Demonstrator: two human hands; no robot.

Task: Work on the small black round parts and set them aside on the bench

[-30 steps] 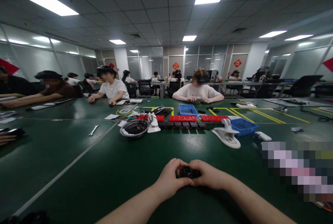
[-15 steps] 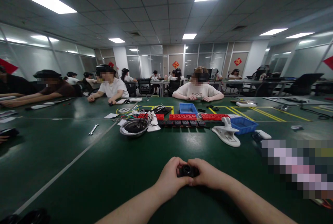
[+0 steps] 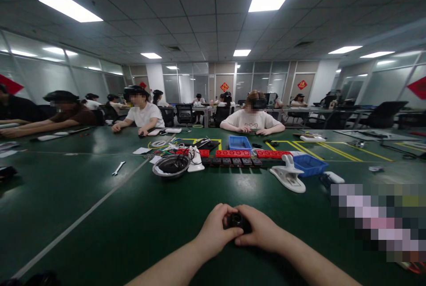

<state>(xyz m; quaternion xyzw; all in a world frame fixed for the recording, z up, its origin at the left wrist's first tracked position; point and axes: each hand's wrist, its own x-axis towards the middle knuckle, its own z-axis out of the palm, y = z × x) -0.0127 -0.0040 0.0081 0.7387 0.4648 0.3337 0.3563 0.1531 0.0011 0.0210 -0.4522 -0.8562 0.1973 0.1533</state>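
Note:
Between my two hands, low over the green table (image 3: 140,215), is a small black object with a round, lens-like face (image 3: 237,220). My left hand (image 3: 214,229) is closed on its left side, thumb in front and fingers curled over the back. From the right, my right hand (image 3: 258,227) wraps round the same object, its thumb below the round face. The fingertips of both hands nearly meet at the top. Much of the object is hidden by my fingers, so I cannot tell its exact kind.
Beyond my hands stand a metal bowl (image 3: 171,167) with black cable, a white clip-on base (image 3: 288,176) and two blue trays (image 3: 309,165). Red power strips (image 3: 232,153) lie in a row. A wrench (image 3: 118,168) lies to the left. A co-worker (image 3: 254,116) sits opposite.
My right fingers have slid further over the top of the black object, and its thumb has dropped lower. The head view has tipped up slightly.

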